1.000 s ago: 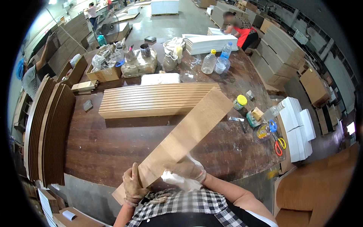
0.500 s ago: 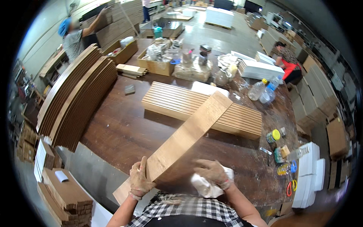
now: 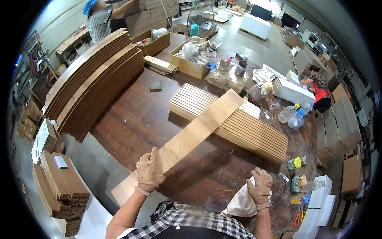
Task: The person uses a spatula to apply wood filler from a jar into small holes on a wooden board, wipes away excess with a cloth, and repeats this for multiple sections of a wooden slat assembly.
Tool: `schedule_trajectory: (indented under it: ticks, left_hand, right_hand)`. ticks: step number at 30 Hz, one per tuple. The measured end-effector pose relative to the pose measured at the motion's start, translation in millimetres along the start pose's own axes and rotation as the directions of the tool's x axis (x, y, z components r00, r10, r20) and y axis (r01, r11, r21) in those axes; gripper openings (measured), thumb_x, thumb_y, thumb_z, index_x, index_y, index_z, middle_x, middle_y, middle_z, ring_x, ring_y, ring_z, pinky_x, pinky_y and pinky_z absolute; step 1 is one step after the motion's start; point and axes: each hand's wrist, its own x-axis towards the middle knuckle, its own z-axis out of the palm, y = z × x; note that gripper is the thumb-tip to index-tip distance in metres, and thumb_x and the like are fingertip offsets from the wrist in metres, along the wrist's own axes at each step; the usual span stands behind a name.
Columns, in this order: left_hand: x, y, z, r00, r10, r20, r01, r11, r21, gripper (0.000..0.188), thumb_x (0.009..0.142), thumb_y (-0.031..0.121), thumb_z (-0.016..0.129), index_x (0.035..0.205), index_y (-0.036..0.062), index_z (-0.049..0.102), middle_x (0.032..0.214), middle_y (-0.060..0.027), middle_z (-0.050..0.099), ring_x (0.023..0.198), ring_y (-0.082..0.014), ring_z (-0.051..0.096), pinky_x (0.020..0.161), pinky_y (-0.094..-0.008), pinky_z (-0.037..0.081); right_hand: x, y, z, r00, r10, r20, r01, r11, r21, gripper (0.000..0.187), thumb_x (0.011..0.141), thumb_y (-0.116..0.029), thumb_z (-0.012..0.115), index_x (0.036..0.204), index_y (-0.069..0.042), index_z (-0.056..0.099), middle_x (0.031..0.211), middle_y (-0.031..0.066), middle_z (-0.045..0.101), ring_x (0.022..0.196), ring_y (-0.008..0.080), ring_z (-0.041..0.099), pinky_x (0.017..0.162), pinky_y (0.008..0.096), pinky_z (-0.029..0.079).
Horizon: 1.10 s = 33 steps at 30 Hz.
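A long, flat light-brown wooden board (image 3: 195,135) slants across the work table, its far end resting on a row of boards (image 3: 254,137) standing on edge. My left hand (image 3: 149,173), in a thin stained glove, grips the board near its close end. Off to the right, near the table's front edge, my gloved right hand (image 3: 260,188) holds a crumpled white cloth (image 3: 241,202). Part of the cloth is hidden under that hand.
Tall stacks of curved boards (image 3: 99,79) line the table's left side. Plastic bottles (image 3: 288,113), a yellow-lidded jar (image 3: 294,163) and scissors (image 3: 298,218) lie along the right. A bin of wrapped items (image 3: 191,59) stands at the back. Two people work farther off.
My right hand and the cloth have moved right, away from the board. My left hand keeps its hold on the board. The whole view has shifted.
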Motion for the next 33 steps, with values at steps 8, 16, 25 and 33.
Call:
schedule_trajectory:
  ticks: [8, 16, 25, 33]
  left_hand:
    - [8.5, 9.4, -18.3, 0.991, -0.101, 0.085, 0.093, 0.991, 0.098, 0.110, 0.056, 0.031, 0.085, 0.150, 0.0055, 0.034, 0.130, -0.0174, 0.051, 0.120, -0.0351, 0.050, 0.101, -0.0460, 0.041]
    - [-29.0, 9.4, -46.2, 0.981, -0.196, -0.010, 0.195, 0.964, 0.183, 0.109, 0.057, 0.035, 0.086, 0.150, 0.0069, 0.036, 0.131, -0.0164, 0.052, 0.123, -0.0349, 0.049, 0.103, -0.0456, 0.041]
    - [-21.8, -49.3, -135.1, 0.956, -0.146, -0.254, 0.231, 0.909, 0.348, 0.101, 0.064, 0.035, 0.085, 0.148, 0.0025, 0.038, 0.127, -0.0151, 0.053, 0.119, -0.0337, 0.053, 0.101, -0.0443, 0.042]
    - [103.3, -166.8, -258.2, 0.882, -0.092, -0.462, 0.268, 0.904, 0.332, 0.105, 0.066, 0.047, 0.086, 0.149, 0.0038, 0.039, 0.128, -0.0169, 0.054, 0.120, -0.0343, 0.051, 0.103, -0.0439, 0.042]
  right_hand:
    - [10.1, -48.9, 0.5, 0.985, -0.171, 0.025, 0.151, 0.923, 0.354, 0.039, 0.077, -0.021, 0.078, 0.113, -0.006, 0.069, 0.123, 0.0141, 0.067, 0.117, 0.0333, 0.059, 0.102, 0.0445, 0.042]
    - [16.6, -62.3, 14.4, 0.949, -0.314, -0.017, 0.283, 0.829, 0.483, 0.036, 0.079, -0.020, 0.075, 0.112, -0.005, 0.069, 0.119, 0.0141, 0.068, 0.114, 0.0335, 0.062, 0.100, 0.0445, 0.045]
    - [38.2, -136.5, 25.4, 0.834, -0.551, -0.029, 0.440, 0.632, 0.638, 0.028, 0.080, -0.018, 0.074, 0.105, -0.006, 0.070, 0.113, 0.0128, 0.070, 0.105, 0.0328, 0.065, 0.092, 0.0426, 0.051]
    - [68.1, -219.0, 55.2, 0.918, -0.360, 0.166, 0.148, 0.699, 0.699, 0.019, 0.085, -0.020, 0.067, 0.098, -0.006, 0.069, 0.106, 0.0131, 0.069, 0.099, 0.0362, 0.065, 0.085, 0.0424, 0.051]
